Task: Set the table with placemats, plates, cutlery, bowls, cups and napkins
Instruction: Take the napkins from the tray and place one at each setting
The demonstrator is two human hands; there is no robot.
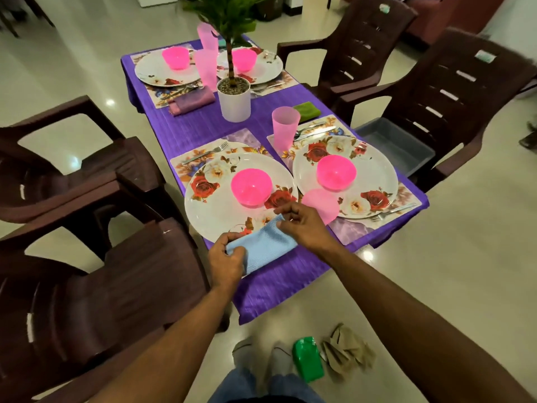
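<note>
A folded light-blue napkin (263, 245) lies on the purple tablecloth (189, 126) at the near table edge, overlapping the rim of the near-left floral plate (215, 210). My left hand (226, 257) pinches its near-left corner. My right hand (302, 222) pinches its far corner with curled fingers. A pink bowl (251, 186) sits on that plate. Beside my right hand stands a pink cup (321, 205), partly hidden by it. The near-right plate (374, 170) holds another pink bowl (336, 171).
A white pot with a plant (234, 100) stands mid-table. Two far settings have plates, pink bowls, cups and a purple napkin (190, 102). A green napkin (307, 109) and pink cup (285, 128) are at right. Brown chairs (72, 301) surround the table; a grey tray (395, 146) sits on one.
</note>
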